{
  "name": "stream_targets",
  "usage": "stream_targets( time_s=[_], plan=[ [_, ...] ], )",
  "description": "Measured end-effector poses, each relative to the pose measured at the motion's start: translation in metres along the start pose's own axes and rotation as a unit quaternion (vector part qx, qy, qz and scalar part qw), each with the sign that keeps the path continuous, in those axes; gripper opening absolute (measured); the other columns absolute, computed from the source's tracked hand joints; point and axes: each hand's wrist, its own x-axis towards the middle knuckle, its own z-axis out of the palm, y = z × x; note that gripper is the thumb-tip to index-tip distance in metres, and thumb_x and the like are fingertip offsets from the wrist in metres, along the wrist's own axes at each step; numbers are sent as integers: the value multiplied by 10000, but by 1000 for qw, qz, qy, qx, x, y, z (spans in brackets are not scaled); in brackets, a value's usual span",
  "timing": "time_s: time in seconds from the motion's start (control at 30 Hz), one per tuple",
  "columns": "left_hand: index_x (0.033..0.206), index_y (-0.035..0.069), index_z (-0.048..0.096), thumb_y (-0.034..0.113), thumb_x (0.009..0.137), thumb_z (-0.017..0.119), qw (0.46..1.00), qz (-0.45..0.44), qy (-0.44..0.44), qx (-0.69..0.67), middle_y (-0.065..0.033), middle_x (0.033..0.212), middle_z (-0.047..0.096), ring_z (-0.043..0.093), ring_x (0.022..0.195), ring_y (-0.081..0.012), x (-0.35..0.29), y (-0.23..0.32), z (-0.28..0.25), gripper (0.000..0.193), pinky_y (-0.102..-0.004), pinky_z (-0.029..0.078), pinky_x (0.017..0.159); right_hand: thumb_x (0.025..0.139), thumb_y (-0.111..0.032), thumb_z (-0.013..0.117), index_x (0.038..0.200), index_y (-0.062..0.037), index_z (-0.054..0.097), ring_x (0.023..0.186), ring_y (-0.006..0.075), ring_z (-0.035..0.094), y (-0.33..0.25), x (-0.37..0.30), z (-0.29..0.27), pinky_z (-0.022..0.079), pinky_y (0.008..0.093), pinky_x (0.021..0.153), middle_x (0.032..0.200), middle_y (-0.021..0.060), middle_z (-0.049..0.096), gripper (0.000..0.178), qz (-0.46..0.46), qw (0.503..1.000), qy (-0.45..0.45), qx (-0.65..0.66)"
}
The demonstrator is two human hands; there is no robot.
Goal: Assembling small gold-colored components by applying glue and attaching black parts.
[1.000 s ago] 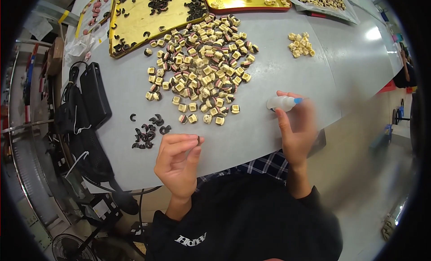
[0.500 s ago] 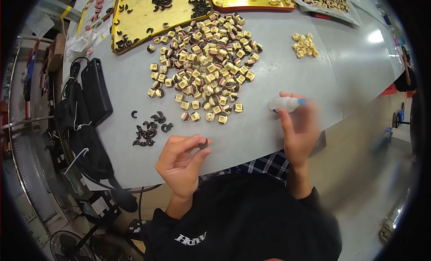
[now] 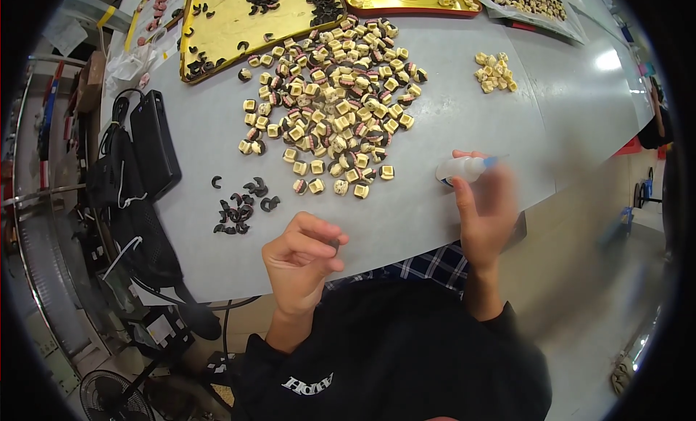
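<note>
Over the near edge of the table (image 3: 391,222), my left hand (image 3: 296,265) pinches a small dark curved piece (image 3: 334,244) between thumb and fingertips. My right hand (image 3: 484,218) is closed around a small white squeeze bottle (image 3: 464,169) with a blue tip (image 3: 491,161), tilted on its side; those fingers are partly blurred. Left of my left hand lies a small group of black C-shaped pieces (image 3: 235,214). Ahead of both hands spreads a large pile of cream, pink and black small assembled pieces (image 3: 333,109), many showing a square hollow.
A gold tray (image 3: 243,26) with black pieces stands at the far left. Beyond it sit another gold tray (image 3: 399,2) and a bag-lined tray (image 3: 529,4) of cream pieces. A cream cluster (image 3: 495,73) lies at right. A black power bank (image 3: 156,142) and cables border the left edge.
My left hand has shifted slightly right and turned, still pinching the dark piece. The right hand with the bottle is nearly unmoved.
</note>
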Motion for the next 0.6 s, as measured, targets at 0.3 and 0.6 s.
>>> stream_targets(
  time_s=[0.3,0.6],
  plan=[
    [831,-37,597,-160,652,675,998,3,21,66,-157,923,568,621,806,-235,1,3,17,231,-309,547,677,894,-82,490,1195,51,422,842,197,576,-2,-1,-8,459,287,763,943,153,594,336,-14,999,45,20],
    [823,-53,628,-202,659,633,978,59,-28,199,-171,931,561,631,791,-234,3,0,16,222,-284,577,607,801,-341,666,1091,-10,441,707,164,582,-10,-5,-15,461,285,709,932,134,574,495,134,939,-49,312]
  ],
)
